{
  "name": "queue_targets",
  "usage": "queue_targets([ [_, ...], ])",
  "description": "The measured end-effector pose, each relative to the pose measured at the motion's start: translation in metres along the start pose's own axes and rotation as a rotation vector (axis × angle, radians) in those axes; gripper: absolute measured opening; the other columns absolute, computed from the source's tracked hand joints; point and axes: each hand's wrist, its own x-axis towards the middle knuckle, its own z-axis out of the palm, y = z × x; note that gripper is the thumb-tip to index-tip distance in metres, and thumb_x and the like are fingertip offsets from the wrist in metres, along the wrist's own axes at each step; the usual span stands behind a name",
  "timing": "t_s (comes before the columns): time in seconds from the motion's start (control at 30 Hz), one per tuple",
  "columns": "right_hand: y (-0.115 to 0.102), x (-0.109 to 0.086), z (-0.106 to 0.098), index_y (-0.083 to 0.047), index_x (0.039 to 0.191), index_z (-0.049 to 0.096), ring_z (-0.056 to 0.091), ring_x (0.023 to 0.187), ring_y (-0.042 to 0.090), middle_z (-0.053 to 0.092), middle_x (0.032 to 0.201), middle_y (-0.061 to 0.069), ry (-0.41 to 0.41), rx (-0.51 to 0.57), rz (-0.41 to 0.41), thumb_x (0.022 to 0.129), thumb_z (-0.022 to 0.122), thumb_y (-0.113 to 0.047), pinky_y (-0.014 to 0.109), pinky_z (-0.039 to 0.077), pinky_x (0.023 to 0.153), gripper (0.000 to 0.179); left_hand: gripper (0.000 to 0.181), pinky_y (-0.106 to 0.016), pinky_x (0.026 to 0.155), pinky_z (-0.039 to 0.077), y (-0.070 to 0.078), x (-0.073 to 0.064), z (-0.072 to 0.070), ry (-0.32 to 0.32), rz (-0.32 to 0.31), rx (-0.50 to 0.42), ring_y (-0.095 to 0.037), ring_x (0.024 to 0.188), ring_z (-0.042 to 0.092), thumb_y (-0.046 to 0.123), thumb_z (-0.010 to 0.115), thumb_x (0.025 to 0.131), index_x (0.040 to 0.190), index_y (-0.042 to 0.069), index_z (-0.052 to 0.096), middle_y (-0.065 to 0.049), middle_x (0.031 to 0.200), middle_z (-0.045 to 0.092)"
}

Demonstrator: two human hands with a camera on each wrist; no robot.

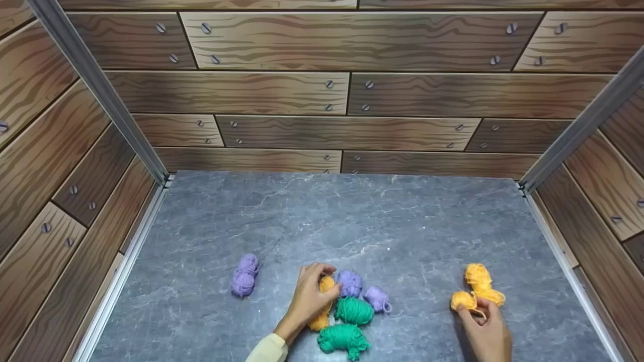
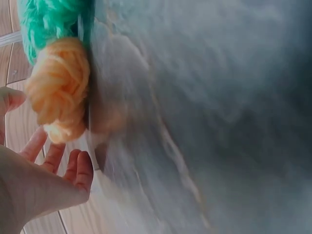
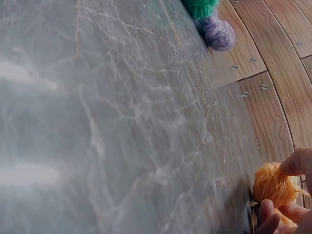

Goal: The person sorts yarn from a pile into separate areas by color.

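Right hand: thumb and fingers of the right hand (image 1: pixel 487 329) pinch a small round orange yarn ball (image 1: pixel 463 300) at the tabletop's right.
Left hand: fingers of the left hand (image 1: pixel 308 296) spread loosely around an upright-lying orange yarn skein (image 1: pixel 320 320), not visibly closed on it.
Beside right grip: a two-lobed orange yarn skein (image 1: pixel 478 277), close behind the ball; whether they touch is unclear.
Beside left hand: two green yarn skeins (image 1: pixel 354 310) and two purple yarn balls (image 1: pixel 349 283).
Farther left: a two-lobed purple yarn skein (image 1: pixel 245 275) on the grey marbled tabletop (image 1: pixel 302 216).
Yarn step: probably grouping by colour, orange at right.
Next move: likely calls for releasing the ball gently and closing the left fingers.
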Motion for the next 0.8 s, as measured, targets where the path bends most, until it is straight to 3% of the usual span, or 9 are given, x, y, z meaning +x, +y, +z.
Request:
queue_targets([
  [0.27, 0.002, 0.002, -0.001, -0.002, 0.133, 0.053, 0.069, 0.093, 0.031, 0.065, 0.126, 0.025, -0.018, -0.022, 0.041, 0.09, 0.071, -0.056, 0.028, 0.049, 0.065, 0.072, 0.03, -0.037, 0.087, 0.042, 0.004, 0.005, 0.006, -0.058, -0.046, 0.009, -0.021, 0.101, 0.053, 0.027, 0.081, 0.086, 0.11, 0.012, 0.07, -0.002, 0.108, 0.071],
  [0.6, 0.004, 0.0, -0.001, -0.001, 0.126, 0.05, 0.066, 0.079, 0.015, 0.065, 0.115, 0.022, 0.034, -0.014, 0.034, 0.09, 0.073, -0.049, 0.024, 0.046, 0.064, 0.064, 0.04, -0.041, 0.089, 0.039, 0.007, 0.006, 0.014, -0.085, -0.039, 0.111, -0.016, 0.095, 0.051, 0.031, 0.085, 0.081, 0.114, 0.013, 0.07, -0.001, 0.102, 0.069],
  [0.8, 0.003, -0.001, -0.003, -0.002, 0.126, 0.048, 0.069, 0.087, 0.028, 0.063, 0.112, 0.02, 0.048, -0.025, 0.027, 0.092, 0.071, -0.045, 0.026, 0.047, 0.065, 0.06, 0.044, -0.04, 0.085, 0.036, 0.009, 0.007, 0.016, -0.096, -0.037, 0.17, -0.015, 0.092, 0.046, 0.028, 0.085, 0.08, 0.122, 0.021, 0.072, 0.002, 0.095, 0.067],
])
